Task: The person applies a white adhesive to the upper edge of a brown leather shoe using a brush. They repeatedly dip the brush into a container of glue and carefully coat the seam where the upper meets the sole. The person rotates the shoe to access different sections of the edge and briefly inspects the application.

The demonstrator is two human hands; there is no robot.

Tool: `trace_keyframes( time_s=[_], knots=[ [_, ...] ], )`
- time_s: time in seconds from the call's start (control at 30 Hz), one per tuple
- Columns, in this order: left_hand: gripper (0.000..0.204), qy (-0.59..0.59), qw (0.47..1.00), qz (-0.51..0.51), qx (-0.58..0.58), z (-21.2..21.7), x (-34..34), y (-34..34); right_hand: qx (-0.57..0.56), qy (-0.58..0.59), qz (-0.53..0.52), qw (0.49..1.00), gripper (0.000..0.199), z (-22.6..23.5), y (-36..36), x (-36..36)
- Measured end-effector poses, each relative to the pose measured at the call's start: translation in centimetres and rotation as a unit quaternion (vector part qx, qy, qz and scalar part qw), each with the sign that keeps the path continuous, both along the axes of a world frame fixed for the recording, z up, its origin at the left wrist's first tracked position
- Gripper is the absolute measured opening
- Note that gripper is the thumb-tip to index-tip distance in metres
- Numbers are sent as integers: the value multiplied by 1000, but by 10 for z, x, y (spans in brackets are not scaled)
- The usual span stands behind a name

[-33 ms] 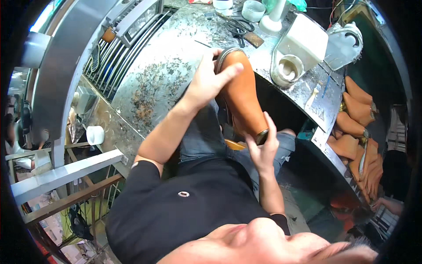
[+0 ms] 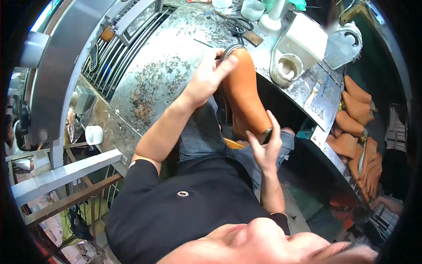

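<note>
Tan leather boot [image 2: 244, 94] being gripped both ends — left hand [image 2: 210, 75] clamped at top, right hand [image 2: 266, 147] below; white square jug [image 2: 300, 40] beside, on bench.

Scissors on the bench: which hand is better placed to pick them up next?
Probably left: the left hand grips the tan boot near the scissors; the right hand holds its lower end, by the lap.

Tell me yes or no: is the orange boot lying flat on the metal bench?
No, both the left hand and right hand hold the orange boot over the lap.
</note>
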State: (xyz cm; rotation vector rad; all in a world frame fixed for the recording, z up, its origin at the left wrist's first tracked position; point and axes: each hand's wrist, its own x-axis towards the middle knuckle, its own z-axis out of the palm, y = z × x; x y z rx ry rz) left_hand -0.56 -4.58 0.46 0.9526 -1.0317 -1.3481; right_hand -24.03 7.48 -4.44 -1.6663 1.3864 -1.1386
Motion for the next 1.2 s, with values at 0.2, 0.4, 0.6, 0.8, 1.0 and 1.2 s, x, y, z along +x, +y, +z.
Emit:
trace_keyframes(
  time_s=[0.2,0.4,0.6,0.8,1.0,1.2],
  knots=[
    [46,73,982,-164,60,15,14,14,98,-190,46,976,78,18,2,-33],
    [63,-65,989,-127,-28,-1,4,32,137,-233,55,961,80,2,11,-45],
    [62,-76,988,-133,-23,-7,9,35,150,-233,49,959,81,5,18,-40],
    [51,-30,994,-106,-19,-9,12,36,142,-223,62,962,80,3,19,-37],
    [38,-8,996,-92,18,-12,3,39,157,-253,40,954,76,-1,16,-36],
    [37,86,994,-67,-28,-38,-22,56,190,-378,4,906,68,5,7,-27]
  ],
)
